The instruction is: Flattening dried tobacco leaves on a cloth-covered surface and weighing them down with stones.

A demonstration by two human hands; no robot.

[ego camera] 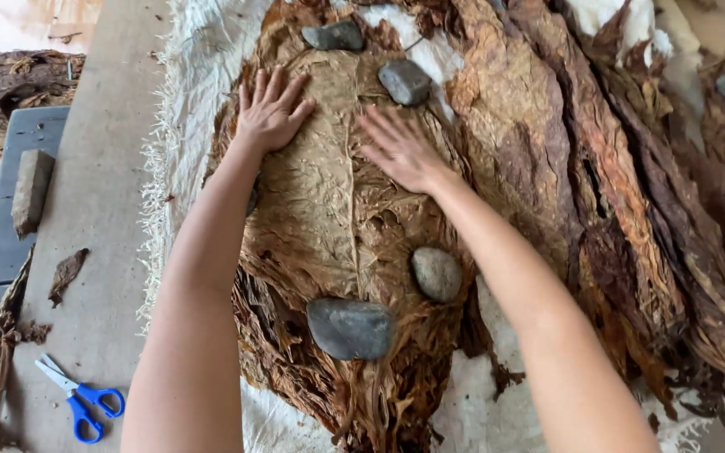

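Soft even daylight, faint shadows, sharp centre, slight edge warp.

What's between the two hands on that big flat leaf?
In the head view, only the leaf itself: its pale midrib runs down the gap between the left hand and the right hand. No stone lies there.
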